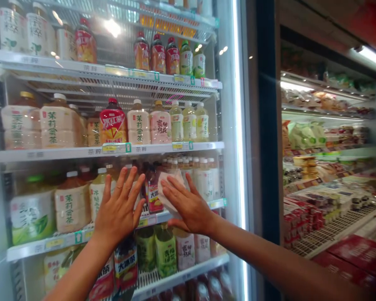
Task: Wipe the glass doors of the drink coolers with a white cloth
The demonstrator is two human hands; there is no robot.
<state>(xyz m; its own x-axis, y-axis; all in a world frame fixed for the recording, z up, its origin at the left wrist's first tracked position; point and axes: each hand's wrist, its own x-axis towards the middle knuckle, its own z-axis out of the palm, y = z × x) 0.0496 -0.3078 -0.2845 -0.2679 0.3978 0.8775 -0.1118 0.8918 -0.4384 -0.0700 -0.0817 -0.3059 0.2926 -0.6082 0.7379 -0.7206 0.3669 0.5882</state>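
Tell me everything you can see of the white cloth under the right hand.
The cloth is white, thin and soft-looking; whether it is paper or fabric I cannot tell. It is bunched into a small pad, and its top and left edges show past the fingers. The right hand presses it flat against the glass door of the drinks fridge and covers its lower right part. The left hand lies flat on the glass beside it, not touching it.
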